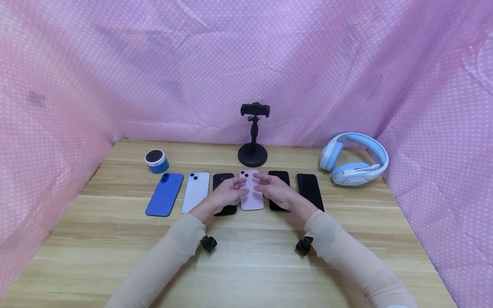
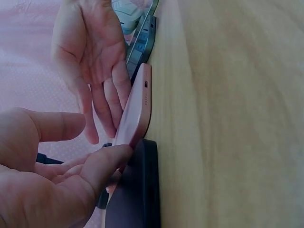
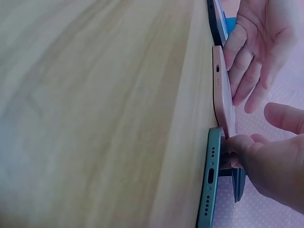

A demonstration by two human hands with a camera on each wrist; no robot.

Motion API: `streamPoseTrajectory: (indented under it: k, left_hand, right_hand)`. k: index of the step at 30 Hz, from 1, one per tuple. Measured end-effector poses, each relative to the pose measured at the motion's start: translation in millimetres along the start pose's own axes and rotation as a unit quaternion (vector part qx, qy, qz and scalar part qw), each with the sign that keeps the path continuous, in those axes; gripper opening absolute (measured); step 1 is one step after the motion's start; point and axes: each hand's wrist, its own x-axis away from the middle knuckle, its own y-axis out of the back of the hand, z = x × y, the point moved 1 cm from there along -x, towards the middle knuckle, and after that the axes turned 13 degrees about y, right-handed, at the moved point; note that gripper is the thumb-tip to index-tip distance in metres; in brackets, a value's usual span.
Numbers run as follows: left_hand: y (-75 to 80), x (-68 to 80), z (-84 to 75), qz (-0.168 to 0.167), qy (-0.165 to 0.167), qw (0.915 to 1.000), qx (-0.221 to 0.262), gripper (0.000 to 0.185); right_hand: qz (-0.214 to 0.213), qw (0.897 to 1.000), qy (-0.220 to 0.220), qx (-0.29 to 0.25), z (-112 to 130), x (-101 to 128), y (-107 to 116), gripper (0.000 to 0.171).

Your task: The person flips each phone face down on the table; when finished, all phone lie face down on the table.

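A wooden table (image 1: 246, 265) carries a row of six phones: blue (image 1: 164, 194), white (image 1: 195, 191), black (image 1: 223, 179), pink (image 1: 252, 199), and two dark (image 1: 310, 190). Behind them stand a small blue speaker (image 1: 156, 161), a black phone stand (image 1: 253, 147) and blue-white headphones (image 1: 356, 159).

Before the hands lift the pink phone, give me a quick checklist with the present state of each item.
1. Left hand touching the pink phone: ok, fingertips on its edge.
2. Right hand touching it: ok.
3. Firm grip: not ok, fingers mostly straight.
4. Phone flat on the table: cannot tell; it may be slightly tilted.
5. Neighbouring black phone clear: not ok, it lies close alongside.
6. Stand out of the way: ok.
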Motion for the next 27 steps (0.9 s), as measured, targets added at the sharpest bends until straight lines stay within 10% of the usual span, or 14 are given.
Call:
streamPoseTrajectory:
  k: [27]
  left_hand:
    - [0.5, -3.3, -0.1, 0.017, 0.013, 0.9993, 0.029, 0.055]
  right_hand:
    - [-0.033, 0.990, -0.002, -0.140, 1.7, -2.8, 8.6, 0.072]
